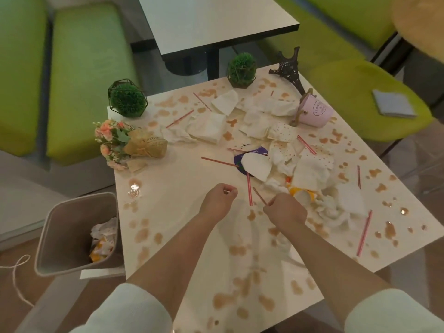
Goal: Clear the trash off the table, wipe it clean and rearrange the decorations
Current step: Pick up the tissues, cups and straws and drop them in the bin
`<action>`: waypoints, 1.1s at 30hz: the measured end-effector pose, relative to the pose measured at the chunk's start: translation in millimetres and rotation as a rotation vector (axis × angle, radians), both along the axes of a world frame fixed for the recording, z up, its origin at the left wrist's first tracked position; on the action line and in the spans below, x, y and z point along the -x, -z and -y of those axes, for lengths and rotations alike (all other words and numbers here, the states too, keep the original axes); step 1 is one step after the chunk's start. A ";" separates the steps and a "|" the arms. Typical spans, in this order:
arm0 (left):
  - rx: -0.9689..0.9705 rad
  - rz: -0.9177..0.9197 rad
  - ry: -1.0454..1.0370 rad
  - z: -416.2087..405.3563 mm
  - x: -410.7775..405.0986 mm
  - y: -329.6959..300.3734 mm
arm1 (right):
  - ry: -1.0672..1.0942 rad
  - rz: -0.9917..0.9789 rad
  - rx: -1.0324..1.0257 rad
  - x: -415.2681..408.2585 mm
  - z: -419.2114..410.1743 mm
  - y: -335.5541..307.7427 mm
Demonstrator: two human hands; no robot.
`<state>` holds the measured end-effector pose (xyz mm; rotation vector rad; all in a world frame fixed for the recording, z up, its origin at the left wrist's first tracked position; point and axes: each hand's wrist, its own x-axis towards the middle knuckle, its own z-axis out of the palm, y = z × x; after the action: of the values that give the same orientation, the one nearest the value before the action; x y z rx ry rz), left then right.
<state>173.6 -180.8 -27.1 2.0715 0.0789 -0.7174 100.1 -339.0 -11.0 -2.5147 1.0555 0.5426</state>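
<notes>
The white table [182, 188] is spattered with brown stains and littered with crumpled napkins [209, 128], torn paper cups [312, 169], a purple wrapper [258, 151] and several red straws. My right hand [286, 211] pinches one end of a red straw [259, 195] just above the tabletop. Another straw [249, 188] lies beside it. My left hand [218, 200] hovers over the table with its fingers curled; I see nothing in it. A pink bucket [317, 112] lies tipped over, as do an Eiffel Tower model [288, 68] and a flower bouquet [129, 145].
A grey bin [48, 227] with some trash inside stands on the floor at the table's left edge. Two green ball plants [127, 99] [241, 69] stand at the far edge. A grey cloth [394, 103] lies on the green chair to the right. Green benches and another table are behind.
</notes>
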 end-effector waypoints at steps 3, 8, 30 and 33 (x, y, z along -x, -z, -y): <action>-0.013 0.000 -0.017 7.0 2.2 0.2 | -0.026 -0.006 -0.002 -3.4 2.2 2.0; -0.073 0.029 -0.011 11.5 6.8 3.2 | -0.030 0.010 -0.041 -3.8 2.5 5.1; -0.674 0.120 0.118 62.8 -17.7 -4.0 | 0.323 0.480 -0.563 -13.6 41.6 -18.6; -0.686 0.077 0.081 62.3 -23.1 -7.0 | 0.339 0.499 -0.604 -15.8 42.3 -16.7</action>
<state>196.7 -243.1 -20.1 2.7664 0.2240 -0.7220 115.8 -381.3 5.7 -1.7600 0.9164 0.0932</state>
